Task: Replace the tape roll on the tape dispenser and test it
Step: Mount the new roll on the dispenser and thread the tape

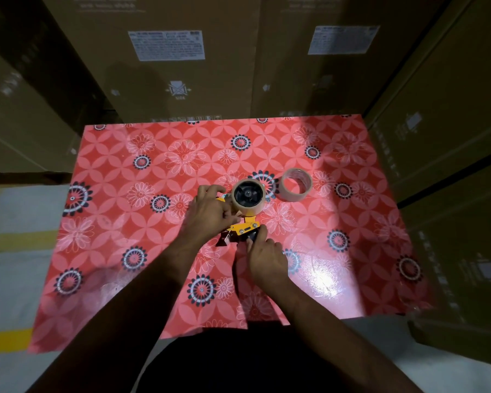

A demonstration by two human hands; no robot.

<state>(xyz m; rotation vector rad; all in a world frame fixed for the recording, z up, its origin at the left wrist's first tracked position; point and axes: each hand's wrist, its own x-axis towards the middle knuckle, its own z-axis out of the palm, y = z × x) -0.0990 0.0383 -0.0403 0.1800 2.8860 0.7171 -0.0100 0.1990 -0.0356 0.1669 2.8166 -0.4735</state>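
A yellow tape dispenser lies on the red flowered table cover, with a brown tape roll seated on its black hub. My left hand grips the dispenser's body just left of that roll, hiding the handle. My right hand holds the dispenser's black front end from below, fingertips on the roller by the yellow plate. A second brown tape roll lies flat on the cover, to the right of the dispenser and apart from it.
Tall cardboard boxes with white labels stand behind the table, and more boxes close in on the right. A grey floor with yellow lines shows on the left.
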